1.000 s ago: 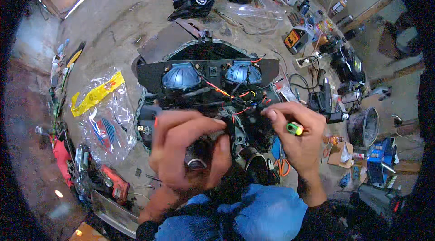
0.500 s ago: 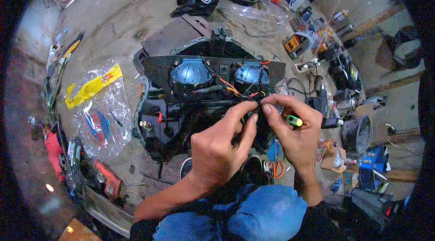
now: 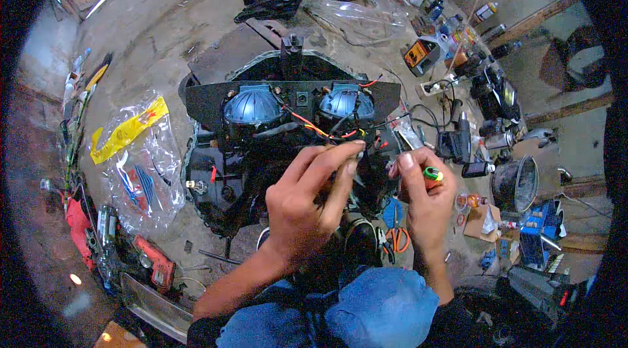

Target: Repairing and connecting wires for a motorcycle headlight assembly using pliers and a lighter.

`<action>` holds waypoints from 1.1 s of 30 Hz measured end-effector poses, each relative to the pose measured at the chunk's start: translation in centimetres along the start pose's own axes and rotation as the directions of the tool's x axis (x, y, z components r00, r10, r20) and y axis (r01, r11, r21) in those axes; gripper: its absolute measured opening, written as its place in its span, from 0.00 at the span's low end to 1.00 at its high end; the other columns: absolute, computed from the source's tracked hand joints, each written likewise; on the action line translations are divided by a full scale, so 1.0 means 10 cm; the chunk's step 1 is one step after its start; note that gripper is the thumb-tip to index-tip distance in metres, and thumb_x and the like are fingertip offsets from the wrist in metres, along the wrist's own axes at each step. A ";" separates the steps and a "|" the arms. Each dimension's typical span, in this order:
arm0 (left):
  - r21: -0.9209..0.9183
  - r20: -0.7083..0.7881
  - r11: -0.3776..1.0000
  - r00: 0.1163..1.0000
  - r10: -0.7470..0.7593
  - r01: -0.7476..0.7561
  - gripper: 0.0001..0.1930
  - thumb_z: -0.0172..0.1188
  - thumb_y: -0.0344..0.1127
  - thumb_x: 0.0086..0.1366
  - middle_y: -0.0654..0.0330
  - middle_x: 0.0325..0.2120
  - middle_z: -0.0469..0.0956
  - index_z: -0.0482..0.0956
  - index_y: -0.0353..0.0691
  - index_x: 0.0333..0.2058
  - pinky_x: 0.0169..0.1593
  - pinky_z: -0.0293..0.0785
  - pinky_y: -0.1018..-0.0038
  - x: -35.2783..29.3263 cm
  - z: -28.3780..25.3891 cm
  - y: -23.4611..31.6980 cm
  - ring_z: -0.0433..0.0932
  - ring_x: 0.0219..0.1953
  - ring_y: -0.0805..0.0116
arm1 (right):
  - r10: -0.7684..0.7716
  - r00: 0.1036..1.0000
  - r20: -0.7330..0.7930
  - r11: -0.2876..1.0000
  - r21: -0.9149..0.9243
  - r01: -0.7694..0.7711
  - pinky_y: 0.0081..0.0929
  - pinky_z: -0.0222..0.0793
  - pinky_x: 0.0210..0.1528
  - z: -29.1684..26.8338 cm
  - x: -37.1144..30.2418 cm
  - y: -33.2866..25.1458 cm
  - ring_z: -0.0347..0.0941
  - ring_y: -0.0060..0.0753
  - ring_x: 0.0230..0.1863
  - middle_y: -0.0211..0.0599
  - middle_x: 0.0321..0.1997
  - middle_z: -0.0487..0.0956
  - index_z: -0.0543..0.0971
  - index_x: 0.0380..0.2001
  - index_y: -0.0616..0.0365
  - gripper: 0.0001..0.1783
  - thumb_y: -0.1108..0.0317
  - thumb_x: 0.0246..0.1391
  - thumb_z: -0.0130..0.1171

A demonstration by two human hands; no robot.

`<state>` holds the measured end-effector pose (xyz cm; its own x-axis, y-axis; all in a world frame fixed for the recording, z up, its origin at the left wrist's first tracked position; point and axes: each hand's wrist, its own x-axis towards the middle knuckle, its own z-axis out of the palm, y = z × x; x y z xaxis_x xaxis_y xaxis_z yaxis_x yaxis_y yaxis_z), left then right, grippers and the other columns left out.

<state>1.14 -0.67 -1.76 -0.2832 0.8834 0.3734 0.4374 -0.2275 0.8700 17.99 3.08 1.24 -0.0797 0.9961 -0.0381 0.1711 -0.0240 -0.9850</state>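
My left hand (image 3: 302, 194) is closed, thumb and fingers pinched at the end of thin wires (image 3: 320, 131). Red, yellow and black strands run from there to two blue round lamp backs (image 3: 256, 107) on a black plate. That plate is fixed across a large black headlight housing (image 3: 208, 186) in front of me. To the right, my right hand (image 3: 426, 201) is closed around a slim tool with a bright green and yellow end (image 3: 432, 174); its other end is hidden by the fingers. Thumb and forefinger press together, apart from the left hand.
Orange-handled pliers (image 3: 398, 241) lie beside my shoe. A clear plastic bag with a yellow strip (image 3: 134, 131) lies left, near a red power tool (image 3: 156, 263). On the right are a black heat gun (image 3: 463, 139), a metal pot (image 3: 515, 183) and several bottles.
My right hand has drawn away from the left, rightward and slightly down. The left hand stays pinched at the wires. The view has shifted slightly.
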 end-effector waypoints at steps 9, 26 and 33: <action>-0.188 -0.098 0.956 0.965 -0.244 0.223 0.09 0.70 0.25 0.67 0.57 0.39 0.89 0.88 0.41 0.45 0.32 0.76 0.77 -0.12 0.05 -0.02 0.81 0.28 0.74 | 0.052 0.999 -0.011 0.996 0.066 -0.051 0.19 0.60 0.31 -0.11 -0.20 0.04 0.66 0.12 0.29 0.25 0.32 0.81 0.83 0.36 0.60 0.07 0.69 0.66 0.58; -0.044 -0.036 0.999 0.999 -0.013 0.011 0.20 0.70 0.23 0.65 0.55 0.44 0.87 0.84 0.42 0.55 0.42 0.85 0.66 -0.14 0.11 0.01 0.87 0.41 0.59 | 0.153 0.975 0.163 0.958 0.216 -0.187 0.15 0.53 0.24 0.05 -0.17 -0.05 0.56 0.10 0.22 0.20 0.30 0.68 0.75 0.49 0.54 0.23 0.44 0.79 0.46; 0.005 -0.044 1.000 0.999 -0.005 0.005 0.19 0.69 0.24 0.65 0.53 0.45 0.85 0.85 0.43 0.54 0.46 0.85 0.63 -0.16 0.08 -0.02 0.86 0.46 0.54 | 0.169 0.975 0.143 0.986 -0.035 -0.166 0.25 0.54 0.28 0.14 -0.03 -0.04 0.63 0.19 0.26 0.28 0.25 0.74 0.78 0.27 0.56 0.31 0.42 0.76 0.45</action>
<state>2.15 -1.75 -2.82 -0.3226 0.8657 0.3828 0.4402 -0.2208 0.8703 16.58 2.68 1.38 -0.1897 0.9551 -0.2276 0.2157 -0.1856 -0.9586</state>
